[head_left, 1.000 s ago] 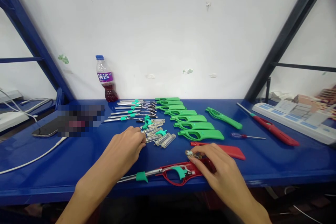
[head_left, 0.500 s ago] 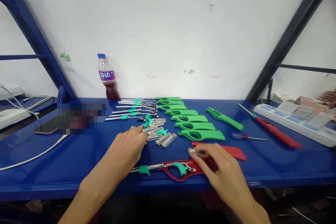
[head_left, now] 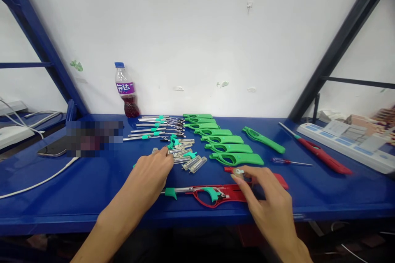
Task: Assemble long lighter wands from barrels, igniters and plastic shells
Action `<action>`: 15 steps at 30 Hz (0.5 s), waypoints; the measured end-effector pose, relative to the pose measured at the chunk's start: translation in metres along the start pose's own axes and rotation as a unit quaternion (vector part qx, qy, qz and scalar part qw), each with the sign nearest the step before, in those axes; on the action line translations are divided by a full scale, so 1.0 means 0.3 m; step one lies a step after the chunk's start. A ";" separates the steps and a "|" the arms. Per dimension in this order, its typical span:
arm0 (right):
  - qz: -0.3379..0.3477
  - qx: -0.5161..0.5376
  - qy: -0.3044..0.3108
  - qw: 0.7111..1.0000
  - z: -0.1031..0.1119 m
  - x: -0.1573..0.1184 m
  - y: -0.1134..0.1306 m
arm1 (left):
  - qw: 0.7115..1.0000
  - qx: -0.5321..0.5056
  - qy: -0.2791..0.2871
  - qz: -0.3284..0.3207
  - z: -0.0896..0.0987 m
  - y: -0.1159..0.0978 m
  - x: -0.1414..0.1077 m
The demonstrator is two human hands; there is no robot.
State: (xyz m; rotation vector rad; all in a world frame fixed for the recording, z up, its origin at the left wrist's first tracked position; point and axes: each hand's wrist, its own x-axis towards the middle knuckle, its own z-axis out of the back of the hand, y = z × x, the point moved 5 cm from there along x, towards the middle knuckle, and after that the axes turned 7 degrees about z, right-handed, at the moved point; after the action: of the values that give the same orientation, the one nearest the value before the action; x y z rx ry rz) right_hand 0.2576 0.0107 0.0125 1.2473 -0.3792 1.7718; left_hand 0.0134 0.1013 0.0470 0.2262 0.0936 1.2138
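My right hand (head_left: 271, 195) pinches a small clear fuel tank (head_left: 237, 172), its metal-tipped end facing me, above the front of the table. Beneath it lies an open red lighter half-shell (head_left: 233, 192) holding a metal tube, a teal trigger (head_left: 211, 193) and thin wires. A teal collar (head_left: 170, 192) sits on the tube. My left hand (head_left: 152, 172) is closed, knuckles up, at the left side of a pile of clear fuel tanks (head_left: 197, 164). Its fingertips are hidden, and a clear end (head_left: 154, 150) shows just beyond them.
Green lighter shells (head_left: 237, 158) are lined up behind, beside several metal tube assemblies (head_left: 145, 136). A red half-shell (head_left: 281, 181), a screwdriver (head_left: 286, 161) and a red lighter (head_left: 324, 154) lie right. A bottle (head_left: 128, 94), a phone (head_left: 55, 147) and a power strip (head_left: 348, 146) stand or lie around.
My right hand has turned the fuel tank and shifted it slightly right and up. The red half-shell with the tube has moved slightly. A clear end now shows beyond my left hand.
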 end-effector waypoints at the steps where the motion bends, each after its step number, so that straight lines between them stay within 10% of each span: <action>1: -0.004 -0.002 -0.016 1.000 0.008 0.000 -0.001 | 1.000 -0.002 -0.003 0.002 0.001 0.001 0.001; 15: -0.030 0.017 -0.044 0.998 0.026 -0.006 -0.002 | 0.960 -0.253 -0.115 -0.028 0.070 0.001 -0.037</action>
State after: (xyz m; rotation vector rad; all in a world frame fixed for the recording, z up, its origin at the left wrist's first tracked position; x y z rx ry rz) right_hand 0.2627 0.0048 0.0145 1.3516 -0.3601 1.6833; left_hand 0.0134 0.0883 0.0670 -0.0849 -0.4098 1.1086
